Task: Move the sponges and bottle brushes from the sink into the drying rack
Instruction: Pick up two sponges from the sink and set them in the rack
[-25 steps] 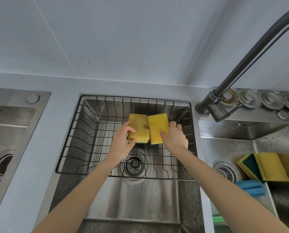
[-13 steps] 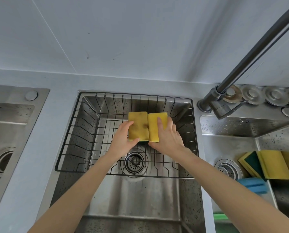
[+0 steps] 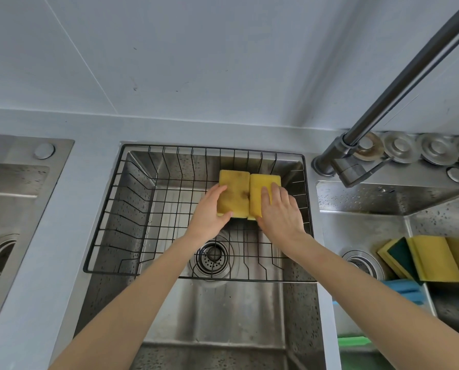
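A black wire drying rack (image 3: 104, 217) sits over the back of the middle sink basin. Two yellow sponges lie side by side in its back right part. My left hand (image 3: 209, 212) grips the stained left sponge (image 3: 235, 192) by its left edge and near corner. My right hand (image 3: 279, 212) lies flat on the cleaner right sponge (image 3: 259, 186), fingers spread over its top. In the right sink (image 3: 356, 225) more sponges wait: yellow-and-green ones (image 3: 425, 256) leaning together and a blue one (image 3: 407, 289) below them. No bottle brushes are in view.
A dark faucet (image 3: 399, 86) arches up from the ledge between the middle and right basins, beside several round metal plugs (image 3: 399, 146). The middle drain (image 3: 211, 259) shows under the rack. Another basin (image 3: 6, 209) lies at the far left. A green item (image 3: 353, 341) peeks at lower right.
My right hand has slid from the right sponge's side onto its top and now presses it flat. Both sponges have settled lower in the rack, edges together. My left hand keeps its grip.
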The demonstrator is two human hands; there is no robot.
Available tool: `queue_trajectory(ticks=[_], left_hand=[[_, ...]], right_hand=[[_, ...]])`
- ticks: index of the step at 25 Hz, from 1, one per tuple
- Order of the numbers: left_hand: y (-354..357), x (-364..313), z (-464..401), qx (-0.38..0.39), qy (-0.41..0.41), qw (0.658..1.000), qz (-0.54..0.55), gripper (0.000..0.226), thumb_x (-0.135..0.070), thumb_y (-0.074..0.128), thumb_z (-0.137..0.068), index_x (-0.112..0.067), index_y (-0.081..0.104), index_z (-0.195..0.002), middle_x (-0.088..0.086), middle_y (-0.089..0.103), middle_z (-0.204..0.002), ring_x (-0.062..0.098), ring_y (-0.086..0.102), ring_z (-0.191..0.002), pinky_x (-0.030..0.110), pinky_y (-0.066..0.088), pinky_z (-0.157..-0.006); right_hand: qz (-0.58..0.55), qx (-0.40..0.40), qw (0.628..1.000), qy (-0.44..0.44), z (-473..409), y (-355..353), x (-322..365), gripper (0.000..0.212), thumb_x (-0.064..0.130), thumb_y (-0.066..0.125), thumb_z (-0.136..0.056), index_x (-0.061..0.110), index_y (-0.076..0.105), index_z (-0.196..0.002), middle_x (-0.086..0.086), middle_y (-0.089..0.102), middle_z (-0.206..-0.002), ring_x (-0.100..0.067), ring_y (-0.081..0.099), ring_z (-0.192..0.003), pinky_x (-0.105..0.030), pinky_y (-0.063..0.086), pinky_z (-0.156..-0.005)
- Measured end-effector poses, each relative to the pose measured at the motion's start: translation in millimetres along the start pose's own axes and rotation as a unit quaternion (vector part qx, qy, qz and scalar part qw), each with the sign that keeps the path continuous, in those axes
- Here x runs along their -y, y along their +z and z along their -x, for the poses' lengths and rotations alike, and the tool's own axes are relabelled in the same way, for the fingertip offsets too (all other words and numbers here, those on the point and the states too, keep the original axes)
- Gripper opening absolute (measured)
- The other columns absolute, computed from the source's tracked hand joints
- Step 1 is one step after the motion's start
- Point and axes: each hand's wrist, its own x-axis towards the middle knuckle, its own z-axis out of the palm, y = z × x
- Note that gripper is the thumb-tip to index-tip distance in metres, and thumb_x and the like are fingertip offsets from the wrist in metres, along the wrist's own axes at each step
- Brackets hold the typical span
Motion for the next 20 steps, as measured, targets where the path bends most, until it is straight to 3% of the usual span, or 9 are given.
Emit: queue_trajectory(ticks=[8,20], left_hand=[[3.1,-0.3,-2.1,-0.003,0.000,1.000,-0.019,0.063,-0.013,0.061,-0.084,-0.011,0.031,-0.140,0.013,0.030,-0.149,0.027,0.033,-0.136,0.047,0.038,-0.109],[-2.3,-2.8,4.2,-0.004,-0.005,1.000,0.007,0.058,-0.008,0.057,-0.086,-0.009,0.032,-0.139,0.012,0.031,-0.148,0.026,0.041,-0.129,0.038,0.044,-0.104]], right_hand=[[0.003,0.007,0.999,-0.032,-3.2,8.2,-5.1,0.073,0.006,0.057,-0.088,0.001,0.010,-0.144,-0.017,0.010,-0.156,-0.032,0.008,-0.145,-0.038,0.027,-0.115],[-0.023,0.001,1.000,-0.021,-2.2,7.2,-2.0,0.080,-0.002,0.060,-0.083,0.003,0.008,-0.145,-0.017,0.006,-0.157,-0.032,0.004,-0.145,-0.039,0.024,-0.116]])
